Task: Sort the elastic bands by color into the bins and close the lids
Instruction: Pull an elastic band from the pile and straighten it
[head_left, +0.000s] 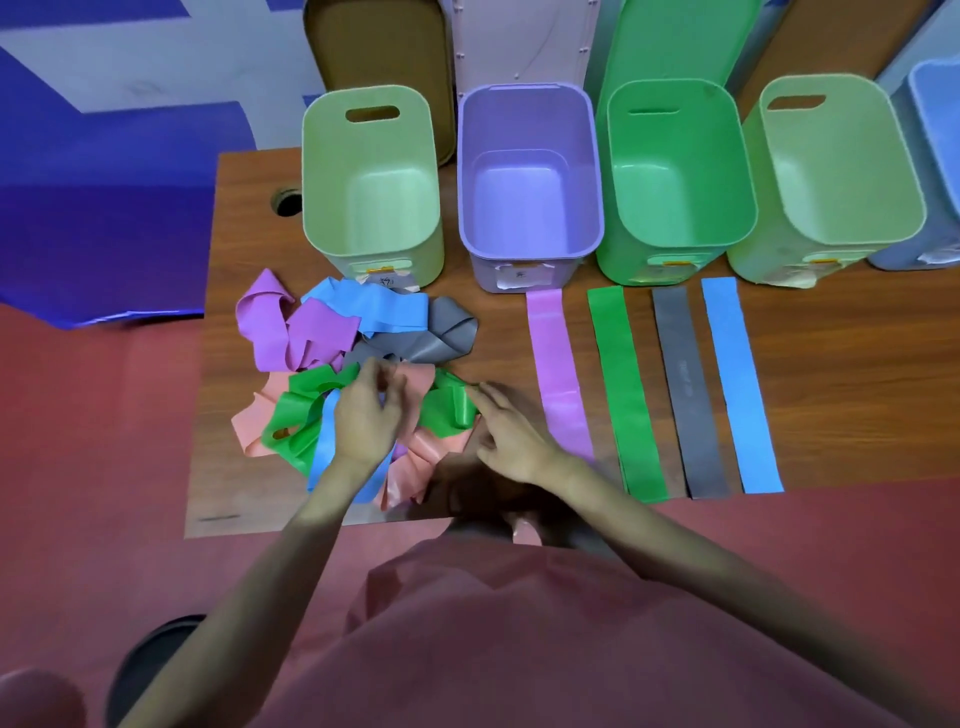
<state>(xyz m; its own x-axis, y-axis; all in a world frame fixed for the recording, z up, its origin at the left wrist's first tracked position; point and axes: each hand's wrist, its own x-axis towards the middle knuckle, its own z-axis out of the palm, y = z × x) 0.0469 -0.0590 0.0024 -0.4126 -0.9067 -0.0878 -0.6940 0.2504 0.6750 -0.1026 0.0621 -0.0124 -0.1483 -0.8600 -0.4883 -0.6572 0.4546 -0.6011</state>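
Meanwhile, both hands work in the tangled pile of elastic bands (332, 358) at the near left of the wooden table (831, 364).
The left hand (366, 415) pinches a salmon band (415, 379); the right hand (506, 426), fingers loosely bent, touches a green band (449, 408). Four flat bands, pink (558, 369), green (626, 389), grey (688, 395) and blue (740, 384), lie side by side to the right. Open bins (530, 171) line the far edge.
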